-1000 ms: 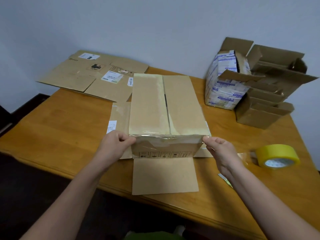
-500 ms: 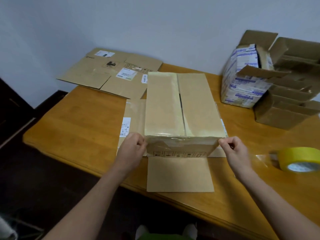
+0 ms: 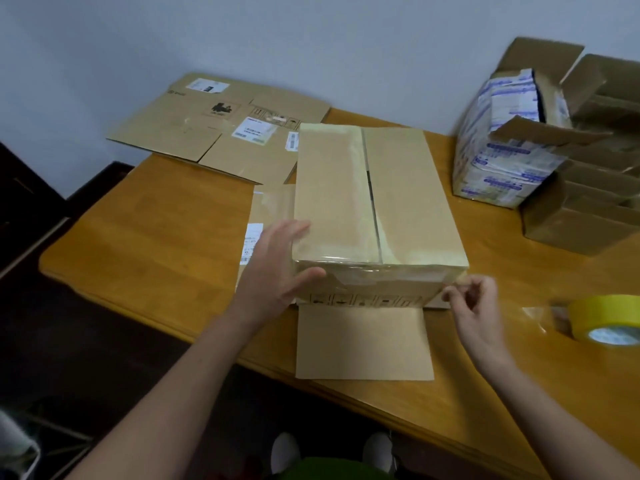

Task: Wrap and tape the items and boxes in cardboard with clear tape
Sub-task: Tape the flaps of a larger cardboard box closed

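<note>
Brace the box [image 3: 377, 202] at frame centre with your open, flat left hand [image 3: 277, 271] and rub the clear tape [image 3: 381, 272] tight round the near-right corner, where I cannot tell whether your curled right hand [image 3: 476, 306] pinches anything.

I am wearing the single wide-angle camera on my head. It is facing forward and steeply down across the worktop [image 3: 156, 244] toward the wall [image 3: 311, 36] behind it. It is sitting near, within arm's reach: my left grip [image 3: 273, 271] and right grip [image 3: 474, 306] are filling mid-frame, and my forearms [image 3: 180, 393] are entering from the bottom edge.
</note>
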